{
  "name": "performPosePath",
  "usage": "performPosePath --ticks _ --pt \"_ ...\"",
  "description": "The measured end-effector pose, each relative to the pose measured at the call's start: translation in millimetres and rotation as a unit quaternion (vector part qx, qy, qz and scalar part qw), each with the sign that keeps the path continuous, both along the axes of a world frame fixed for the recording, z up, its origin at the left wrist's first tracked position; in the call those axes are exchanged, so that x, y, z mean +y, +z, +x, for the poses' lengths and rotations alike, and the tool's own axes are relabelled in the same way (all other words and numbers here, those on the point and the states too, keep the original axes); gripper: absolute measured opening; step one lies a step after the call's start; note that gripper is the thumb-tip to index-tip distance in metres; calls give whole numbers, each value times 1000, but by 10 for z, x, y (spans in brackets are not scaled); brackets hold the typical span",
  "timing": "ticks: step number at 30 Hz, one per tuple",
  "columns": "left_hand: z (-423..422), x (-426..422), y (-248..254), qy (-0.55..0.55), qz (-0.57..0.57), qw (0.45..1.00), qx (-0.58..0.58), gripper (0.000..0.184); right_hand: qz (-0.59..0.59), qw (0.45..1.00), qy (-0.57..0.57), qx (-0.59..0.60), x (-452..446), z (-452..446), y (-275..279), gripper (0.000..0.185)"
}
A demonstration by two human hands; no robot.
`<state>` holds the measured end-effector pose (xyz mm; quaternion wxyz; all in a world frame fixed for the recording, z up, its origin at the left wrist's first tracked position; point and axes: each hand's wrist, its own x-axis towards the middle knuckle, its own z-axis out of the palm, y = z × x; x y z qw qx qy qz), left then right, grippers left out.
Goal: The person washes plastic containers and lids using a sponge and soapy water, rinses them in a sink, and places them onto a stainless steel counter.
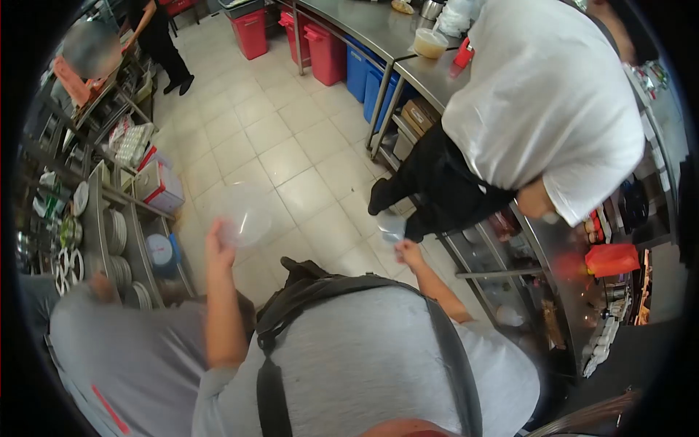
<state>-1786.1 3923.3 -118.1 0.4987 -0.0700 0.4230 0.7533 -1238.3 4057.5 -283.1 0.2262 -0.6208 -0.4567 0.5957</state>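
My left hand (222, 244) is closed on the near edge of a clear, round plastic piece (251, 213), a lid or shallow bowl; I cannot tell which. The tiled floor shows through it. To the right, my right hand (409, 252) pinches a small clear plastic container (392, 227) with a greyish sheen. Both things are held up over the floor, apart from each other. The container appears in front of the dark trouser legs of a person in a white shirt.
The person in white (539, 102) leans over a steel counter (349, 22) at right. Another person in grey (124, 349) is close at my left, beside shelves with stacked plates (116, 233). Red bins (324, 54) and blue bins (373, 87) stand under the counter.
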Motion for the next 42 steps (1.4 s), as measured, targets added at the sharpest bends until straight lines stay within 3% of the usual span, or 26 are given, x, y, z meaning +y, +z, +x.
performPosePath --ticks 3,5,8,10,12,14,16,18,22,25,27,28,30,32,35,36,37,38,39,41,42 --pt "-587 214 -103 19 -30 999 31 13 8 994 78 72 1222 -1098 695 10" --pt "-990 349 -319 17 -84 995 58 15 1 990 114 82 1817 -1507 770 10" --pt "-1970 806 -1233 20 -141 988 59 19 -8 993 105 57 2390 -1941 822 10" --pt "-2388 1275 -1539 56 -176 963 195 25 -23 995 90 18 2612 -2112 923 10" --pt "-2492 2100 -1134 -1 -212 955 209 24 1 988 139 -62 2886 -2296 1225 11" --pt "-2449 3136 -731 -56 -217 948 225 27 -21 993 113 -39 3198 -2414 1498 13" --pt "-2249 4273 -229 -75 -169 956 229 27 25 992 9 121 3597 -2485 1601 16" --pt "-2009 5385 181 -146 -52 968 198 25 55 977 -61 196 4050 -2622 2027 18" --pt "-1311 7292 1170 -270 160 925 213 23 91 877 -169 441 5229 -2677 2490 16" --pt "-897 8564 1591 -318 272 890 179 23 119 803 -217 543 6351 -2594 2521 14" --pt "-559 9133 1775 -353 286 878 150 23 147 700 -276 642 7072 -2611 2487 13" --pt "-365 9397 1849 -340 319 880 90 20 150 703 -260 644 7367 -2590 2541 13" --pt "-46 9923 1815 -330 353 875 30 17 160 703 -248 647 7934 -2546 2611 12" --pt "187 10421 1468 -351 400 846 -18 21 171 665 -285 668 8399 -2544 2588 14" --pt "395 10909 734 -473 314 823 -33 16 123 615 -344 699 8910 -2466 2168 23" --pt "421 11032 490 -504 231 832 -9 17 132 615 -348 696 9006 -2436 2187 23" --pt "432 11132 329 -531 146 835 18 17 64 627 -438 641 9011 -2443 2210 32" --pt "470 11188 343 -539 145 830 14 17 -9 625 -526 577 8984 -2476 2217 42" --pt "500 11168 417 -538 108 833 68 16 -9 617 -538 574 8940 -2508 2210 42" --pt "407 11108 453 -551 55 825 117 16 92 745 -493 440 8726 -2618 2227 56" --pt "357 11158 468 -575 49 808 124 15 90 741 -505 434 8655 -2673 2276 56"
